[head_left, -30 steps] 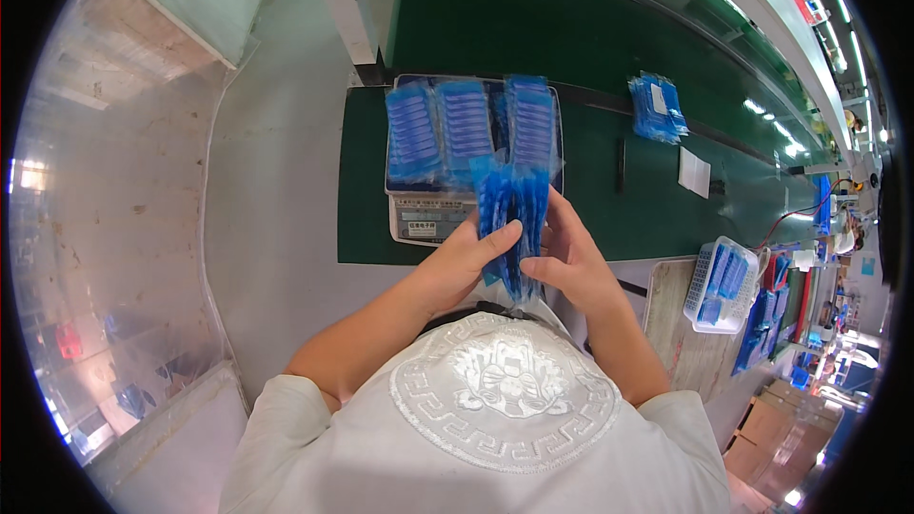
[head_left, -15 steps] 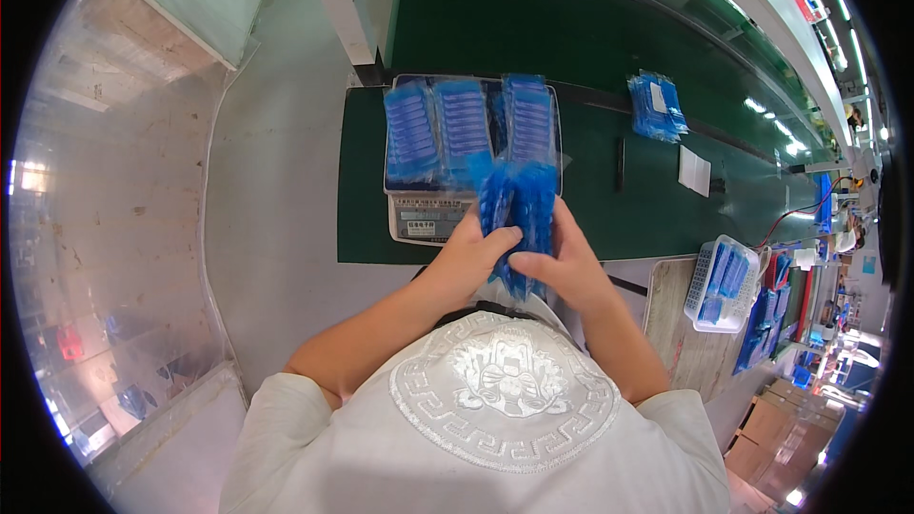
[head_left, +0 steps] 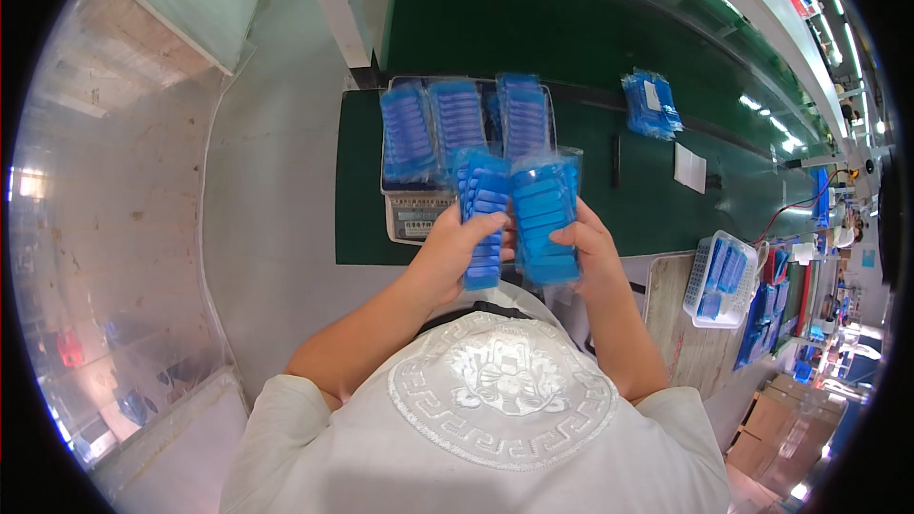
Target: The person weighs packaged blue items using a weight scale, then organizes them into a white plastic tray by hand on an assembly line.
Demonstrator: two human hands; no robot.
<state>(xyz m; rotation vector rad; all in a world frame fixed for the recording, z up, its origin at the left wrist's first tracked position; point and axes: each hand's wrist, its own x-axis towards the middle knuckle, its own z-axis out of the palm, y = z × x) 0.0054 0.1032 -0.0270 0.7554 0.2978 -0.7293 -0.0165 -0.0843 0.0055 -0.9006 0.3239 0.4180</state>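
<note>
**Two blue packs, one in each hand**

While both packs sit upright in front of the chest, each hand is closed round one: the left hand [head_left: 455, 249] grips the left pack [head_left: 483, 219] low on its side, and the right hand [head_left: 592, 257] clasps the right pack [head_left: 546, 219] from behind and below. Each pack looks like a clear film bag holding a ladder of small blue pieces, so I would judge it light, glossy and a bit slippery, with a floppy skin over a firmer stack inside. Holding it by the long edges, as here, seems the safest; pinching the loose film at the top would likely let it sag or slide.

Just beyond, more packs [head_left: 459, 124] lie side by side on a scale [head_left: 417, 214] at the near edge of the green bench [head_left: 571, 48]. Farther right lie a loose bundle [head_left: 651, 103], a white card [head_left: 690, 168] and a white basket [head_left: 716, 278] of blue pieces.
</note>
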